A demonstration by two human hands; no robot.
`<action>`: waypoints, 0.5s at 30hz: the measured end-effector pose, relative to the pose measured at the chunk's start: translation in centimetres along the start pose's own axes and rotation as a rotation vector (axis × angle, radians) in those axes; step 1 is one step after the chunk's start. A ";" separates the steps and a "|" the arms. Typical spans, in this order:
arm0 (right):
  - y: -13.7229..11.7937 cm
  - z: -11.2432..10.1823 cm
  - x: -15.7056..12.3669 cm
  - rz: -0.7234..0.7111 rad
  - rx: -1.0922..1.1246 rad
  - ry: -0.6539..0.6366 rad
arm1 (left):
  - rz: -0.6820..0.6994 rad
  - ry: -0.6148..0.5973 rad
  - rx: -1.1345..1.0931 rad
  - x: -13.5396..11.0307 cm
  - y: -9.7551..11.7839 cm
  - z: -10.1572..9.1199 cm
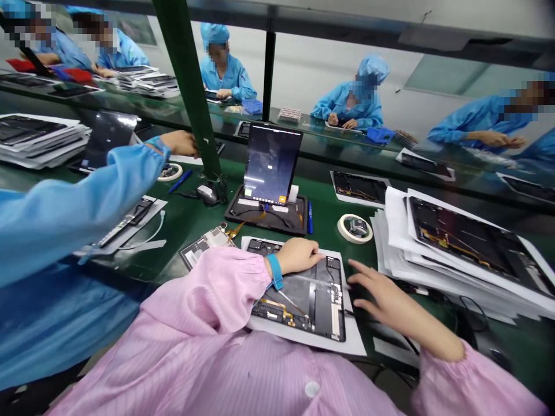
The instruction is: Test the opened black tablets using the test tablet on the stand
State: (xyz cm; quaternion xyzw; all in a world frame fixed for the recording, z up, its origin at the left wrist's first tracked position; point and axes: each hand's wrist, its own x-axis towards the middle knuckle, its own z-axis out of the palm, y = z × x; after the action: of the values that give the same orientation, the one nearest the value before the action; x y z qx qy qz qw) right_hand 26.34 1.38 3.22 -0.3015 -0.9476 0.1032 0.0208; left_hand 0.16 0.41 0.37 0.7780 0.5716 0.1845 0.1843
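Observation:
My left hand (299, 256) lies on the upper part of an opened tablet's back shell (303, 306), which shows black panels, gold flex cables and white strips. A blue wrist strap (274, 271) circles that wrist. My right hand (377, 289) hovers just beyond the tablet's right edge with its fingers spread, holding nothing. The tablet lies on a white paper sheet (353, 341). My pink sleeves hide the near part of the sheet.
A thick stack of tablets on paper sheets (459, 242) rises to my right. Ahead stand a tape roll (355, 228) and an upright tablet in a black tray (272, 163). A co-worker's blue-sleeved arm (78, 196) reaches across the green bench from the left.

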 end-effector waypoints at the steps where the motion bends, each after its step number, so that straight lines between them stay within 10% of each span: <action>1: 0.0 -0.7 0.9 0.031 0.014 0.022 | 0.033 0.047 -0.003 -0.1 0.2 -0.4; 6: -2.2 -2.9 11.5 0.282 0.090 0.117 | 0.097 0.308 -0.042 -0.8 0.0 -5.2; 11: -2.6 -1.0 20.5 0.508 0.129 0.191 | -0.317 0.612 -0.001 -1.9 -6.5 -11.4; 15: -1.7 -1.4 20.1 0.439 0.251 0.263 | -0.630 0.403 0.133 -2.4 -13.2 -13.3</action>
State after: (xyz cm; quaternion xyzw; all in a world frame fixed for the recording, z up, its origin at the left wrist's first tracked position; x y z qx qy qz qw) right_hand 9.11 11.83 4.54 -0.5055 -0.8285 0.1817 0.1579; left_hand -18.02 2.76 5.11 0.5225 0.8183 0.2306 0.0648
